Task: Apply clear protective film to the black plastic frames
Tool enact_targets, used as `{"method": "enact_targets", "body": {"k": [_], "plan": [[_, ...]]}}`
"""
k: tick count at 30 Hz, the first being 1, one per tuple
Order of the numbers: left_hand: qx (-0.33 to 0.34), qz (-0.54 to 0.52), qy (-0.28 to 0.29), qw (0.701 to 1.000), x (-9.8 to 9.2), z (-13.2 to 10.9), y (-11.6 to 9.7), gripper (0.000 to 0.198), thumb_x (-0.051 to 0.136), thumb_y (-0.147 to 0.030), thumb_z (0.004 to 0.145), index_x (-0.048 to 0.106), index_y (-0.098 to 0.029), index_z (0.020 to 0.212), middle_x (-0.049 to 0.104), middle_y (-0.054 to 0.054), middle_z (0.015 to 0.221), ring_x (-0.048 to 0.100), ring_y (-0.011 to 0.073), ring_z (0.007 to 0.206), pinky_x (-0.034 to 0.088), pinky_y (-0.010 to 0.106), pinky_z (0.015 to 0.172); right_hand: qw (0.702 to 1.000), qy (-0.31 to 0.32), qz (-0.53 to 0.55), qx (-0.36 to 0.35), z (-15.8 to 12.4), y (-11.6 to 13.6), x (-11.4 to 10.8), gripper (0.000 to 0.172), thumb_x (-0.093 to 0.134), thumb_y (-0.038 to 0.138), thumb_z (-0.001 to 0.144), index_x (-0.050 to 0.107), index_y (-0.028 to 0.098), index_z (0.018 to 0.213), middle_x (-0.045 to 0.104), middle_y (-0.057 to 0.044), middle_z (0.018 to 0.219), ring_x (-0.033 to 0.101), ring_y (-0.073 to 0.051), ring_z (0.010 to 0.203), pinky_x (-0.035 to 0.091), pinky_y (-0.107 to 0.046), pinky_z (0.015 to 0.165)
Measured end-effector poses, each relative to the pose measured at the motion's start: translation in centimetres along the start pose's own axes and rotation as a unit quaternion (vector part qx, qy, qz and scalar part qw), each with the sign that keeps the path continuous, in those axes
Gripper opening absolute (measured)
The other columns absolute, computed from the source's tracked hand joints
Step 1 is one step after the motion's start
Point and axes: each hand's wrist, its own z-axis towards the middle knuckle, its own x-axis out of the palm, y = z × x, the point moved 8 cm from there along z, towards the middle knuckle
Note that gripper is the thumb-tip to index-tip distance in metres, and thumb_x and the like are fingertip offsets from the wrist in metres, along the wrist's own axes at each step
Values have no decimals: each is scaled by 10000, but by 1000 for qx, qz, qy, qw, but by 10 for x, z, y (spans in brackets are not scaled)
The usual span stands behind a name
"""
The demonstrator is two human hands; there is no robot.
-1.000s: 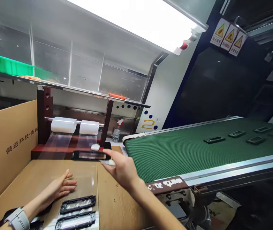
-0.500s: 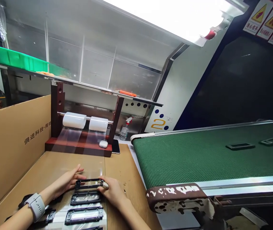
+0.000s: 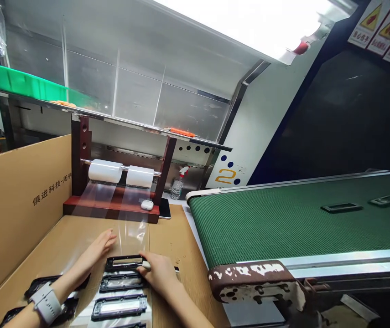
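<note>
My right hand (image 3: 158, 273) rests on the right end of a black rectangular frame (image 3: 122, 263) lying on the cardboard surface. Its fingers pinch a small white tool (image 3: 146, 265), and the tool's tip touches the frame. My left hand (image 3: 101, 244) is open and holds nothing, with its fingers spread just above a clear film sheet (image 3: 129, 232). Two more black frames with shiny inserts (image 3: 118, 307) lie nearer me, and others sit by my left wrist, which wears a grey band (image 3: 43, 303).
To the right runs a green conveyor belt (image 3: 266, 223) carrying black frames. Ahead, a dark red stand holds two white film rolls (image 3: 106, 171). A white earbud case (image 3: 147, 205), a phone (image 3: 164, 208) and a spray bottle (image 3: 177, 186) stand beyond. A cardboard wall (image 3: 17, 214) rises on the left.
My left hand has let go of the black frame and moved up and left. My right hand has stayed on the frame, which sits slightly lower. The view has barely shifted since the last half second.
</note>
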Motion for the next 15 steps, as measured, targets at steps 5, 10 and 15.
{"method": "enact_targets", "body": {"k": [5, 10, 15], "plan": [[140, 201, 57, 968, 32, -30, -8, 743, 508, -687, 802, 498, -209, 1370, 386, 93, 1513, 272, 280, 1419, 60, 424, 1193, 1000, -13, 5, 18, -3, 1, -12, 461, 665, 329, 805, 608, 263, 1257, 704, -54, 1174, 665, -280, 1082, 515, -370, 924], [151, 333, 111, 924, 51, -45, 7, 646, 566, -630, 797, 441, -333, 1356, 346, -11, 1498, 259, 321, 1419, 41, 503, 1188, 998, -42, 21, 39, -38, -3, -57, 387, 620, 312, 852, 621, 286, 1238, 731, -28, 1115, 694, -253, 1020, 536, -340, 869], [143, 357, 98, 918, 37, -36, 30, 716, 582, -690, 738, 451, -334, 1346, 376, 15, 1479, 282, 369, 1400, 75, 558, 1181, 994, -74, -56, 55, -99, -15, -139, 444, 635, 185, 803, 620, 295, 1233, 730, -8, 1121, 699, -223, 1010, 537, -306, 867]]}}
